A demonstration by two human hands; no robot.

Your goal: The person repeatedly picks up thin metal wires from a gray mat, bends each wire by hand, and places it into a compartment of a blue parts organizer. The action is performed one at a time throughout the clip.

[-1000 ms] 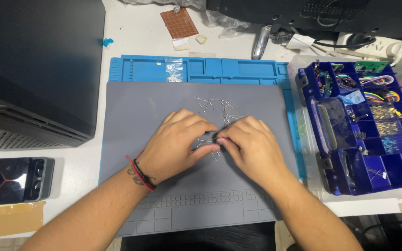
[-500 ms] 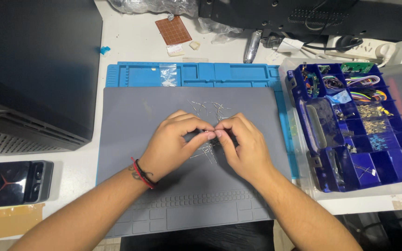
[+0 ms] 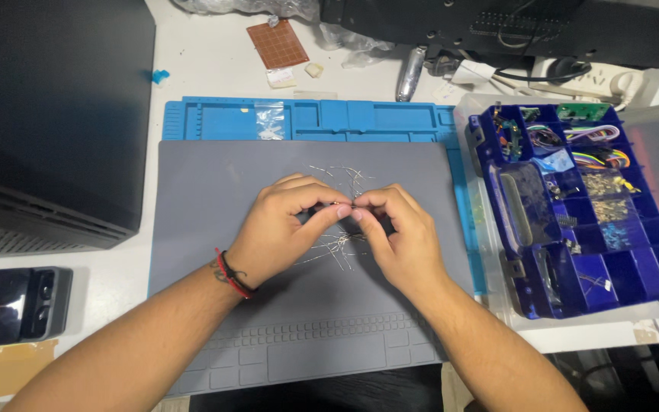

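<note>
My left hand (image 3: 284, 225) and my right hand (image 3: 394, 233) meet over the middle of a grey work mat (image 3: 207, 206). The fingertips of both hands pinch one small thin-wired component (image 3: 342, 205) between them, just above the mat. A loose scatter of thin wire-legged parts (image 3: 337, 248) lies on the mat under and behind the hands. A red and black band sits on my left wrist.
A blue silicone mat (image 3: 360, 118) with trays lies under the grey one; a small clear bag (image 3: 270, 120) rests on it. A dark blue compartment box (image 3: 573, 206) of small parts stands at right. A black case (image 3: 47, 114) is at left, a brown perforated board (image 3: 277, 43) at top.
The hands have shifted slightly and their fingertips have drawn together on the small part. The view has tilted a little.
</note>
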